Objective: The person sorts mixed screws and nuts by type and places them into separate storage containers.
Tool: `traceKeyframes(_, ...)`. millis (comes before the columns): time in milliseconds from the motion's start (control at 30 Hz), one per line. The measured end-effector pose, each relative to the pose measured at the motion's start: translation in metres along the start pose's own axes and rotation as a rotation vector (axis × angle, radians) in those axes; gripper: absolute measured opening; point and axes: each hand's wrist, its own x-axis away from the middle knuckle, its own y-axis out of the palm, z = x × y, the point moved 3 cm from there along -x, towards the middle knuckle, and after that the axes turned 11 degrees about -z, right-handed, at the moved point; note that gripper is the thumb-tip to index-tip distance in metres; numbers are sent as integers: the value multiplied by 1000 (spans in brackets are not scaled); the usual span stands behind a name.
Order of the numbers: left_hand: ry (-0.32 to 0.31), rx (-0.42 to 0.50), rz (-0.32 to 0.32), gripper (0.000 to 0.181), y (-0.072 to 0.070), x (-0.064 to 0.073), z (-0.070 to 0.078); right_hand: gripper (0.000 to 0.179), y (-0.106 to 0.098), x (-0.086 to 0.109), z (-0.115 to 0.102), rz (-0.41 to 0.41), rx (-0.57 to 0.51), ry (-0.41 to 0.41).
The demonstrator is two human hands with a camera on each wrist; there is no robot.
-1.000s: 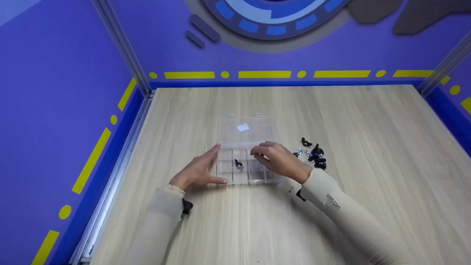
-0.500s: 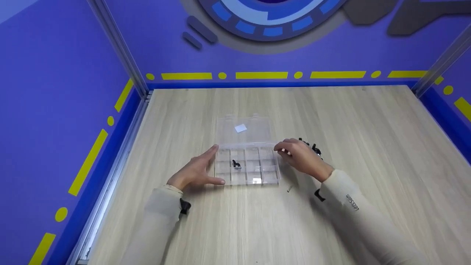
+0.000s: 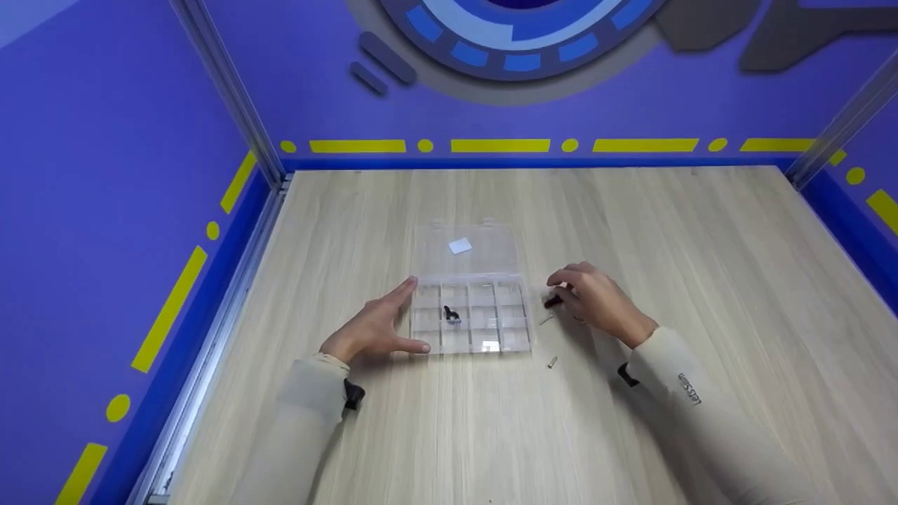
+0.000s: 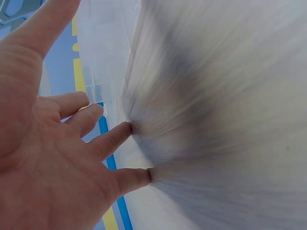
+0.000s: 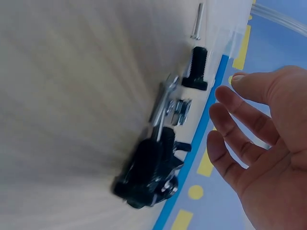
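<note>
A clear plastic compartment box (image 3: 484, 338) lies with its lid (image 3: 491, 245) folded back. One black wing nut (image 3: 452, 315) sits in a middle compartment. My left hand (image 3: 375, 328) rests along the box's left side, thumb and fingers spread; the left wrist view (image 4: 53, 158) shows its palm holding nothing. Right of the box, my right hand (image 3: 596, 298) hovers by the loose hardware with relaxed, bent fingers and nothing between them. Close to its fingertips in the right wrist view are a black bolt (image 5: 195, 67), a silver nut-like piece (image 5: 181, 111) and a black cluster (image 5: 144, 172).
Two silver screws (image 3: 553, 362) (image 3: 546, 319) lie on the wooden table right of the box. A white label (image 3: 459, 245) is on the lid. Blue walls (image 3: 491, 105) stand at the back and sides of the table (image 3: 666, 224).
My right hand has moved from above the right-hand compartments to the hardware right of the box. My left hand has stayed at the box's left side. The wing nut has not moved.
</note>
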Motion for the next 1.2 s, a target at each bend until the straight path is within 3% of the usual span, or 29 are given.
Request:
traceKeyframes(800, 13, 12, 3, 123, 1, 0, -1, 17, -2, 14, 40, 77, 48, 79)
traceKeyframes(1200, 5, 11, 1, 123, 1, 1, -3, 13, -4, 14, 51, 39, 24, 152)
